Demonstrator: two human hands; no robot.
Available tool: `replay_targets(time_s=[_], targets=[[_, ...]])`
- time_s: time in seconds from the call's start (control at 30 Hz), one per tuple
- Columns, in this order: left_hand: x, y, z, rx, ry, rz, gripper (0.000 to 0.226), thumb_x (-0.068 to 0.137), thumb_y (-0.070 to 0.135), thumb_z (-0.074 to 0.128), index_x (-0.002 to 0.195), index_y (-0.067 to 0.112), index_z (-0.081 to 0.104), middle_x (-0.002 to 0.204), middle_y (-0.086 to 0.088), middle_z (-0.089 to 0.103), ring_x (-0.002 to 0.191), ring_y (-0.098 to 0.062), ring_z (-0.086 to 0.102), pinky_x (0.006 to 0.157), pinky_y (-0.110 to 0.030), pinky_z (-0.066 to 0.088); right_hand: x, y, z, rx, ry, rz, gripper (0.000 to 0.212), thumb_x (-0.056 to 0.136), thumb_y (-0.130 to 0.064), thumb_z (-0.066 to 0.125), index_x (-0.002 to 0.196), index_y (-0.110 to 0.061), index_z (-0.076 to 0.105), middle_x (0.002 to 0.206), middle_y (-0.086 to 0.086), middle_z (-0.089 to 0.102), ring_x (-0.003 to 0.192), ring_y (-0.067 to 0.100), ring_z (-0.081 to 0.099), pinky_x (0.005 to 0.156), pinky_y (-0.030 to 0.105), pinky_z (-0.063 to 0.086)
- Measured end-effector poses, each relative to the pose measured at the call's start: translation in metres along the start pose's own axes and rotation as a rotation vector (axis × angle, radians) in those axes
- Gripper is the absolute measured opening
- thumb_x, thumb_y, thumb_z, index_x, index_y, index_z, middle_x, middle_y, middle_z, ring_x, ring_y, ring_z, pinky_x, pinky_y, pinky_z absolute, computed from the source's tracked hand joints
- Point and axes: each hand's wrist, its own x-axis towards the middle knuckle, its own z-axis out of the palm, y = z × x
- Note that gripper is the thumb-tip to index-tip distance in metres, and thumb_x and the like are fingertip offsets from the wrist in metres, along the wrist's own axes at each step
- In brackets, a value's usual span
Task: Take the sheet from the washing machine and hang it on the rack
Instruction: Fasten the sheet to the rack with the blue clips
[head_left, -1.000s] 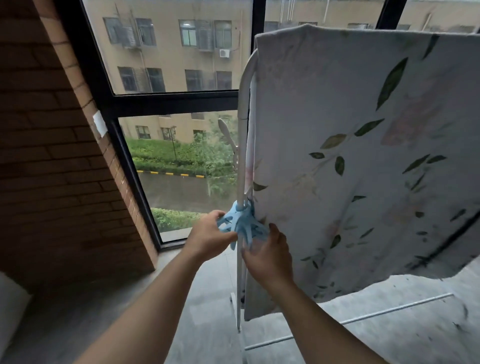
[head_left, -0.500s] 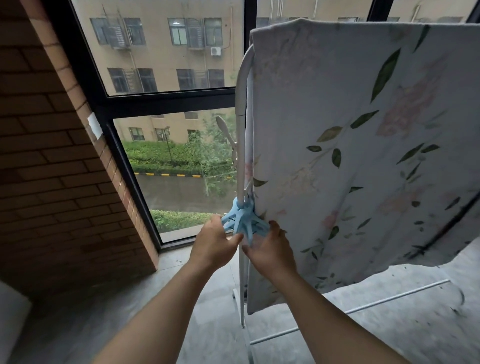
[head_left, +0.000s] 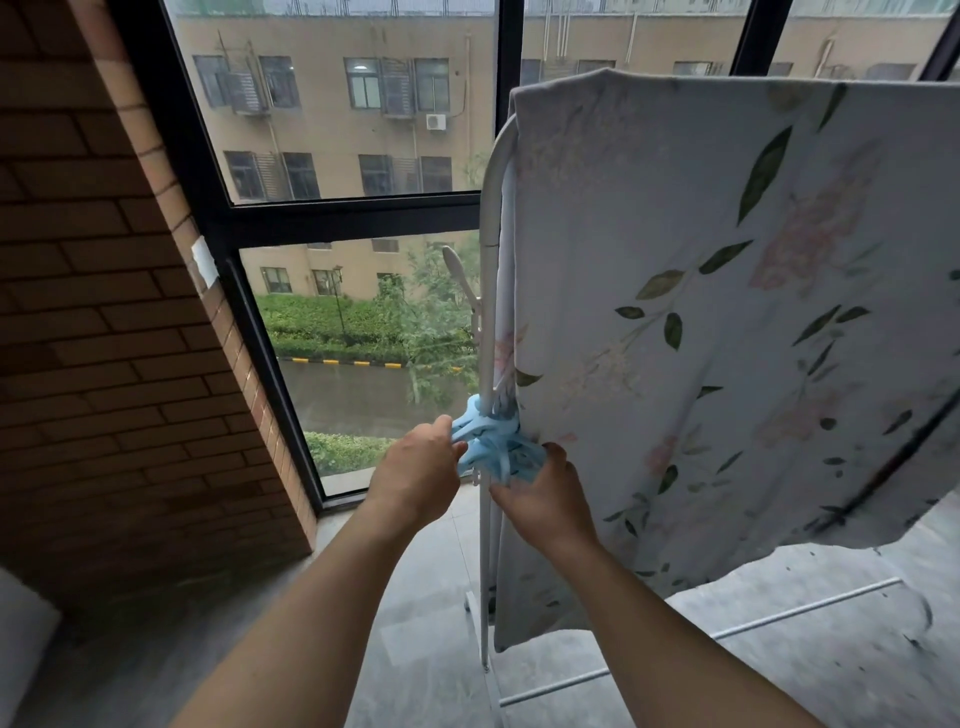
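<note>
While the brick wall (head_left: 104, 312) and window (head_left: 363, 156) fill the left, the left hand (head_left: 415, 480) pinches the edge of the blue clips (head_left: 491, 447) bunched on the rack (head_left: 485, 291) upright, and the right hand (head_left: 548, 501) curls its fingers into that same bunch from below. The floral sheet (head_left: 727, 322) hangs draped over the rack's top bar, spreading right.

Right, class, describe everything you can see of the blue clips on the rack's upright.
The blue clips are a bunch of pale blue, plastic-looking pegs, arms splaying outward. They cluster round the white rack upright, against the edge of the floral sheet. The left hand pinches one from the left; the right hand grips the lower ones. Their number cannot be told.
</note>
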Motion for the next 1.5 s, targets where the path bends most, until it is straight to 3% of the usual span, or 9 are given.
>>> replay_targets(time_s=[0.37,0.8,0.9,1.0,1.07,1.17,1.27,1.4,1.5], targets=[[0.004,-0.029,-0.022,-0.083,-0.007,-0.032,0.012,0.1,0.027,0.048,0.101,0.017,0.053,0.086,-0.004,0.058,0.078,-0.026,0.053,0.065,-0.033,0.038,0.02,0.001,-0.017,0.088,-0.014,-0.041,0.052,0.078,-0.029,0.079,0.12,-0.021,0.051,0.107,-0.009,0.062,0.073,-0.003,0.056,0.063,0.021,0.048],[-0.011,-0.046,-0.079,-0.317,0.087,-0.109,0.05,0.085,0.056,0.055,0.119,0.019,0.055,0.104,-0.001,0.056,0.087,-0.014,0.055,0.066,-0.027,0.04,0.017,-0.006,0.003,-0.107,-0.031,0.021,0.106,0.057,-0.064,0.08,0.142,-0.022,0.032,0.137,0.011,0.045,0.126,0.03,0.049,0.101,0.045,0.048],[-0.012,-0.039,-0.089,-0.479,0.212,-0.089,0.069,0.071,0.069,0.044,0.117,0.02,0.059,0.105,0.002,0.057,0.09,-0.011,0.056,0.065,-0.02,0.04,0.001,-0.022,-0.001,-0.165,0.224,-0.008,0.093,0.071,-0.06,0.075,0.142,-0.017,0.033,0.147,0.015,0.029,0.135,0.035,0.034,0.107,0.049,0.035],[-0.01,-0.029,-0.096,-0.669,0.307,-0.062,0.065,0.071,0.069,0.046,0.116,0.025,0.059,0.108,0.004,0.06,0.097,-0.015,0.06,0.075,-0.033,0.052,-0.016,-0.039,-0.004,0.125,0.582,-0.255,0.043,0.08,-0.045,0.073,0.106,-0.016,0.053,0.115,0.005,0.053,0.106,0.027,0.053,0.089,0.045,0.044],[-0.005,-0.015,-0.101,-0.796,0.292,-0.027,0.062,0.072,0.071,0.051,0.116,0.029,0.058,0.109,0.003,0.062,0.097,-0.019,0.063,0.076,-0.04,0.055,-0.022,-0.053,-0.008,0.371,0.444,-0.358,0.032,0.087,-0.051,0.06,0.094,-0.021,0.056,0.098,-0.002,0.059,0.091,0.016,0.059,0.08,0.038,0.052],[0.006,0.023,-0.11,-0.904,0.234,0.08,0.067,0.072,0.072,0.059,0.124,0.028,0.056,0.112,0.002,0.064,0.095,-0.017,0.066,0.076,-0.04,0.058,-0.032,-0.08,-0.019,0.752,0.112,-0.339,0.031,0.091,-0.046,0.054,0.1,-0.019,0.066,0.098,0.0,0.069,0.093,0.007,0.065,0.077,0.014,0.05],[0.018,0.063,-0.117,-1.011,0.186,0.165,0.07,0.072,0.067,0.063,0.126,0.023,0.057,0.111,-0.002,0.065,0.087,-0.013,0.068,0.075,-0.039,0.056,-0.033,-0.098,-0.033,1.05,-0.068,-0.213,0.051,0.095,-0.049,0.048,0.124,-0.01,0.063,0.118,0.005,0.07,0.114,0.023,0.064,0.086,0.022,0.053],[0.043,0.104,-0.118,-1.004,0.06,0.246,0.055,0.071,0.074,0.067,0.116,0.046,0.058,0.114,-0.006,0.063,0.092,-0.039,0.067,0.077,-0.065,0.053,-0.024,-0.107,-0.076,1.304,-0.05,-0.18,0.062,0.086,-0.054,0.042,0.127,-0.012,0.061,0.121,0.008,0.07,0.113,0.022,0.066,0.092,0.034,0.05],[0.054,0.132,-0.119,-0.861,0.042,0.33,0.055,0.072,0.068,0.064,0.121,0.044,0.057,0.115,0.002,0.062,0.094,-0.033,0.067,0.079,-0.06,0.054,-0.014,-0.108,-0.101,1.452,0.029,-0.181,0.062,0.08,-0.055,0.048,0.126,-0.016,0.061,0.121,0.012,0.069,0.11,0.025,0.068,0.088,0.036,0.052]])
